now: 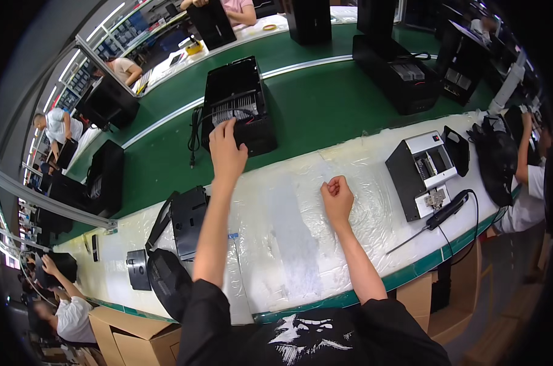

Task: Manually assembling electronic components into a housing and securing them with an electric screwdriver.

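On the green belt stands an open black case [265, 125] with metal fins and cables inside. My left hand [226, 155] reaches over its near left corner, fingers stretched out and thumb apart; its fingertips appear to touch the case edge. A black cable with a plug [193, 137] hangs on the left side of that case. Over the plastic-covered bench, my right hand [338, 198] is closed with curled fingers. Whatever it may hold is hidden.
Right on the bench [295, 244] are a silver-and-black machine [420, 174] and a corded electric screwdriver [450, 210]. Black panels [190, 222] and a dark bag-like piece [167, 277] lie left. More black cases [398, 73] stand on the belt. Other people work nearby.
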Tool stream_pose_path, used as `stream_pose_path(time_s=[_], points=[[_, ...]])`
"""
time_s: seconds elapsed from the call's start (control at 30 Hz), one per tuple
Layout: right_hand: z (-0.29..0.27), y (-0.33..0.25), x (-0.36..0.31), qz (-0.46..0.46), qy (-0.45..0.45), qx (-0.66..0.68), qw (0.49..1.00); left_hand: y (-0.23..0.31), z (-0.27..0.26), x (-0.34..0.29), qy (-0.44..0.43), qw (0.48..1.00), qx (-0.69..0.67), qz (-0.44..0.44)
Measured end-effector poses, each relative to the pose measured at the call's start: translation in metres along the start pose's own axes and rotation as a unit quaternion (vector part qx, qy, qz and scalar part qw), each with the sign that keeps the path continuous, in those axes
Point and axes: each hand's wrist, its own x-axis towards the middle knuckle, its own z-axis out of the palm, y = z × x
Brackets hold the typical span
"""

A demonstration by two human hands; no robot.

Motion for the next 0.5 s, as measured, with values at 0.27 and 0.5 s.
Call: stream_pose_path(time_s=[0.27,0.5], points=[[0.001,0.006,0.006,-0.049,0.019,0.004,0.999,-0.019,0.001,0.061,-0.255,0.959,0.080,0.099],[0.002,0.004,0.006,-0.033,0.038,0.050,0.997,0.034,-0.030,0.069,-0.329,0.934,0.117,0.079]])
